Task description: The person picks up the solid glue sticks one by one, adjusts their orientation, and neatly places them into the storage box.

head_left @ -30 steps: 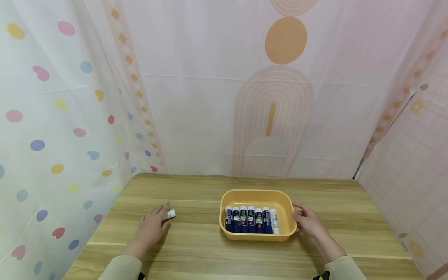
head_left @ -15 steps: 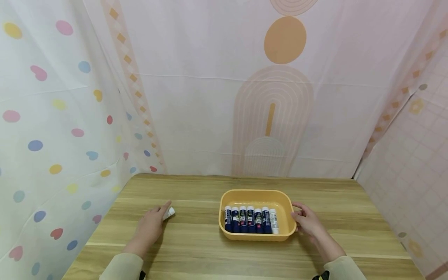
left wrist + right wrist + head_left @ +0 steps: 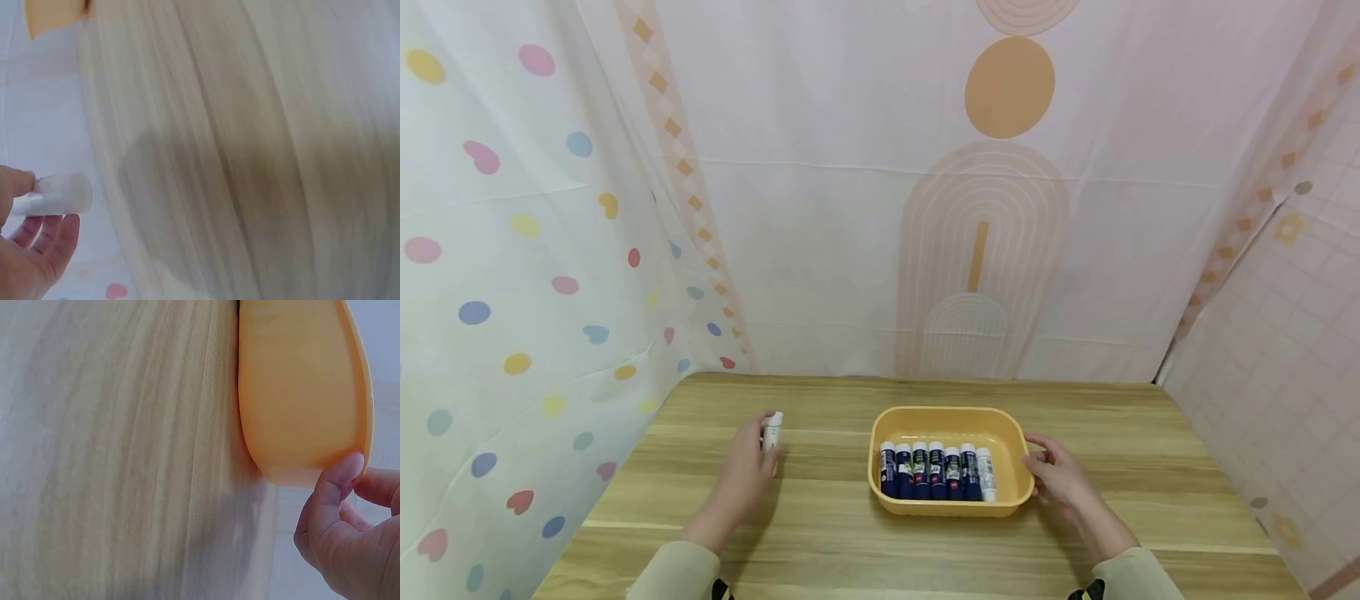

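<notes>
My left hand (image 3: 742, 471) grips a white glue stick (image 3: 772, 432) between thumb and fingers, held nearly upright at the left of the table. In the left wrist view the glue stick (image 3: 60, 194) shows its pale round end. On the right, my right hand (image 3: 1060, 475) pinches the rim of a yellow-orange plastic basket (image 3: 951, 507). Close up in the right wrist view, the thumb presses the outside of the basket (image 3: 300, 387) near its corner. Inside the basket several dark blue glue sticks (image 3: 936, 473) lie in a row, with one white glue stick (image 3: 986, 475) at the right end.
The wood-grain table (image 3: 827, 542) carries the basket right of its middle. A patterned white curtain (image 3: 820, 250) hangs along the back edge, a dotted curtain (image 3: 535, 333) on the left, and a checked one (image 3: 1285, 350) on the right.
The left hand has lifted the white glue stick from where it lay and turned it upright, moving slightly right and away. The right hand stays at the basket's rim.
</notes>
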`<state>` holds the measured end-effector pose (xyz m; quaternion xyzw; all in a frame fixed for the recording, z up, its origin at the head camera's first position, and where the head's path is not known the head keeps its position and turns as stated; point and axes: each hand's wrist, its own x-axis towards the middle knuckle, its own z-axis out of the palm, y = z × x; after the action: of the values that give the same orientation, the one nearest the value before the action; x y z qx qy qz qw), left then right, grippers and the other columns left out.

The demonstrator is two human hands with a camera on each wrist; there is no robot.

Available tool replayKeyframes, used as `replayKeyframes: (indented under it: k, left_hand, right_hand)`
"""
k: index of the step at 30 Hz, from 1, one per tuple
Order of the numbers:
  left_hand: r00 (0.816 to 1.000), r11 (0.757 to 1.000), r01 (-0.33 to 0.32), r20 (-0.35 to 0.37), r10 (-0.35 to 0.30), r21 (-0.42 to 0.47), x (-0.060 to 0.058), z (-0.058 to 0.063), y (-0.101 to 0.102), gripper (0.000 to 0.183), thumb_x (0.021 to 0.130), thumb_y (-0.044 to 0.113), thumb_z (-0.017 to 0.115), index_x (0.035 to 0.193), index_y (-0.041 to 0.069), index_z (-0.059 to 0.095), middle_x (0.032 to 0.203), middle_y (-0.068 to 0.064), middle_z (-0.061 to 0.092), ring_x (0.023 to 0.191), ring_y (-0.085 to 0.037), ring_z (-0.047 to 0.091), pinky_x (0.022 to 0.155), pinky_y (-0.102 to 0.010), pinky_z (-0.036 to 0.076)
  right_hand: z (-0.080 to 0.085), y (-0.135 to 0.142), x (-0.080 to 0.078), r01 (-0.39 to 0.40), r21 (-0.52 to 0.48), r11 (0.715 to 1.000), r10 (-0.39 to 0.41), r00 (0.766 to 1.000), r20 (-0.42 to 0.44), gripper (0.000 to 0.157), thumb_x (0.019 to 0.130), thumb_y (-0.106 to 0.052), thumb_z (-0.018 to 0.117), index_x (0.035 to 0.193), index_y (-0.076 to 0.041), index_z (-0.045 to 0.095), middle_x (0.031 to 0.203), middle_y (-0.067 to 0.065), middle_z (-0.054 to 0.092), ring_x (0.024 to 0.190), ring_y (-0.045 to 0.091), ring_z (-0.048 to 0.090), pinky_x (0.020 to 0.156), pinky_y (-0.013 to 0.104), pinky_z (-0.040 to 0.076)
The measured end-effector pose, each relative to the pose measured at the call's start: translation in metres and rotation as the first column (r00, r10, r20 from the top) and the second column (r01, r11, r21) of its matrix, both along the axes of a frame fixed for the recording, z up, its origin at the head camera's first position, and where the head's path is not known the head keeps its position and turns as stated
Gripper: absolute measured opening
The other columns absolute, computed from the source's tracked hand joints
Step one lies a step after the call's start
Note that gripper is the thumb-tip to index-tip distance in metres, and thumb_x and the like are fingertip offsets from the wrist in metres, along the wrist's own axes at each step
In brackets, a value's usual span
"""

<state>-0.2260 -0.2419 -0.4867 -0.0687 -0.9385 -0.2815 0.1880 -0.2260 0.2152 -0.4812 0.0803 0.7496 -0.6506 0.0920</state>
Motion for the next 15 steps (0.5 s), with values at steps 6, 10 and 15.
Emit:
replayKeyframes:
  k: [6, 10, 15]
  left_hand:
    - [0.994, 0.983, -0.006, 0.107, -0.014, 0.184, -0.002, 0.0, 0.01, 0.053, 0.091, -0.001, 0.056, 0.136, -0.006, 0.029, 0.12, -0.026, 0.042, 0.103, -0.035, 0.05, 0.082, -0.043, 0.05]
    - [0.995, 0.971, 0.003, 0.097, -0.027, 0.239, -0.002, 0.005, 0.021, 0.053, 0.092, 0.0, 0.056, 0.136, -0.004, 0.027, 0.122, -0.025, 0.042, 0.102, -0.032, 0.049, 0.078, -0.036, 0.05]
    - [0.996, 0.945, 0.03, 0.069, -0.055, 0.326, -0.005, 0.018, 0.048, 0.053, 0.09, 0.001, 0.058, 0.135, -0.001, 0.028, 0.121, -0.021, 0.046, 0.098, -0.028, 0.049, 0.067, -0.023, 0.049]
  right_hand:
    - [-0.006, 0.001, -0.004, 0.011, -0.003, 1.0, -0.011, 1.0, 0.001, 0.044, 0.096, -0.005, 0.049, 0.139, -0.003, 0.04, 0.093, 0.007, 0.047, 0.064, 0.014, 0.048, 0.053, 0.023, 0.044]
    - [0.0, -0.002, 0.0, 0.009, 0.014, 1.0, -0.009, 1.0, -0.003, 0.043, 0.097, -0.004, 0.048, 0.139, -0.001, 0.039, 0.092, 0.007, 0.047, 0.063, 0.013, 0.048, 0.053, 0.023, 0.043]
    - [-0.001, -0.001, 0.0, 0.014, 0.012, 1.0, -0.014, 1.0, -0.009, 0.043, 0.097, -0.004, 0.048, 0.139, 0.0, 0.04, 0.09, 0.006, 0.047, 0.062, 0.013, 0.047, 0.053, 0.023, 0.043]
